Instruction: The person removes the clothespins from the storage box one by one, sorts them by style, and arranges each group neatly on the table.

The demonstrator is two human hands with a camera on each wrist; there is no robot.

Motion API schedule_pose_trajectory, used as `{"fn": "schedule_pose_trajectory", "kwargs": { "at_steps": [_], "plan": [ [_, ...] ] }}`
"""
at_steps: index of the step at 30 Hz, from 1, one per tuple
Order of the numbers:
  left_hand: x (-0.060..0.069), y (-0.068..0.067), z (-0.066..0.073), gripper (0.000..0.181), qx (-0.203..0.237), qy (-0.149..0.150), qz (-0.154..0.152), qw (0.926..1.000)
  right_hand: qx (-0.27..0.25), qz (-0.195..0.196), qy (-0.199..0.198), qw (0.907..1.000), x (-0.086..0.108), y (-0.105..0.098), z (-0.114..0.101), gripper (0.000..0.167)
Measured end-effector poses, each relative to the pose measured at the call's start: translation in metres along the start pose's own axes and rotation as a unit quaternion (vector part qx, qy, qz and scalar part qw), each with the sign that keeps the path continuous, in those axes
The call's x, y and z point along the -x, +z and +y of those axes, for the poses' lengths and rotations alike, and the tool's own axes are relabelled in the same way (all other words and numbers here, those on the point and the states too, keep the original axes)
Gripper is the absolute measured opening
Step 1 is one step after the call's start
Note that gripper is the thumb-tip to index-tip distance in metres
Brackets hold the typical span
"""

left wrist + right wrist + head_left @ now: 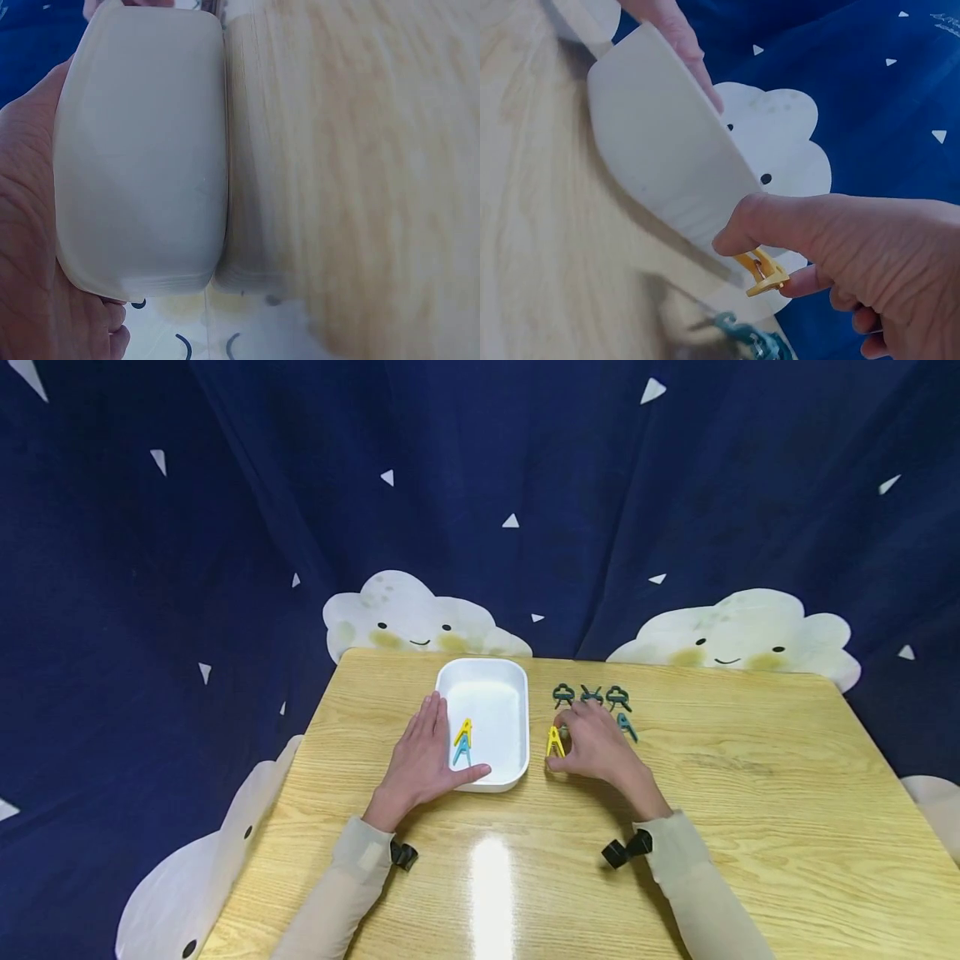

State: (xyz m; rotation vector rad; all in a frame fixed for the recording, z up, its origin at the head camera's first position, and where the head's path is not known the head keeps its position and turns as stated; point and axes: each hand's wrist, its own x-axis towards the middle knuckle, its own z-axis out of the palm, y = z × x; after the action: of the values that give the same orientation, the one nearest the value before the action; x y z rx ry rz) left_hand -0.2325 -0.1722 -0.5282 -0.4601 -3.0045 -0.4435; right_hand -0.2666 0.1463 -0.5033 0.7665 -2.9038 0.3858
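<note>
My left hand (427, 756) rests along the left rim of a white rectangular tray (501, 718), fingers straight, thumb over its near rim. In the left wrist view, the palm lies against the tray's outer side (142, 157). Inside lie a yellow clothespin (462, 732) and a light blue clothespin (462, 750). Just right of the tray, my right hand (596, 745) pinches another yellow clothespin (769, 279) between thumb and finger. A teal clothespin (627, 727) lies on the table beyond that hand. Something small is partly hidden under the right fingers.
Three dark green cloud-shaped clips, among them the left one (563, 695) and the right one (618, 697), lie in a row behind the right hand. The wooden table (750, 793) ends at a dark blue curtain (450, 460) with cloud and triangle prints.
</note>
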Motion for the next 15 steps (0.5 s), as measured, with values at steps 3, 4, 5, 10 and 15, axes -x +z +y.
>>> {"fn": "schedule_pose_trajectory", "kwargs": {
  "at_steps": [3, 4, 5, 10, 15],
  "plan": [
    [0.0, 0.0, 0.0, 0.141, 0.004, 0.004, 0.006, 1.0, 0.002, 0.0, -0.003, 1.0, 0.005, 0.005, 0.005, 0.062],
    [0.0, 0.0, 0.0, 0.141, 0.004, 0.005, 0.006, 1.0, 0.002, -0.001, -0.004, 1.0, 0.007, 0.006, 0.007, 0.062],
    [0.0, 0.0, 0.0, 0.141, 0.003, 0.005, 0.005, 1.0, 0.004, -0.003, -0.005, 1.0, 0.008, 0.007, 0.008, 0.062],
    [0.0, -0.001, 0.001, 0.14, 0.001, 0.002, -0.001, 1.0, 0.002, -0.013, -0.001, 0.9999, 0.015, 0.012, 0.015, 0.061],
    [0.0, -0.001, 0.0, 0.14, 0.002, 0.004, 0.003, 1.0, -0.002, -0.019, 0.001, 0.9998, 0.019, 0.015, 0.019, 0.059]
  ]
}}
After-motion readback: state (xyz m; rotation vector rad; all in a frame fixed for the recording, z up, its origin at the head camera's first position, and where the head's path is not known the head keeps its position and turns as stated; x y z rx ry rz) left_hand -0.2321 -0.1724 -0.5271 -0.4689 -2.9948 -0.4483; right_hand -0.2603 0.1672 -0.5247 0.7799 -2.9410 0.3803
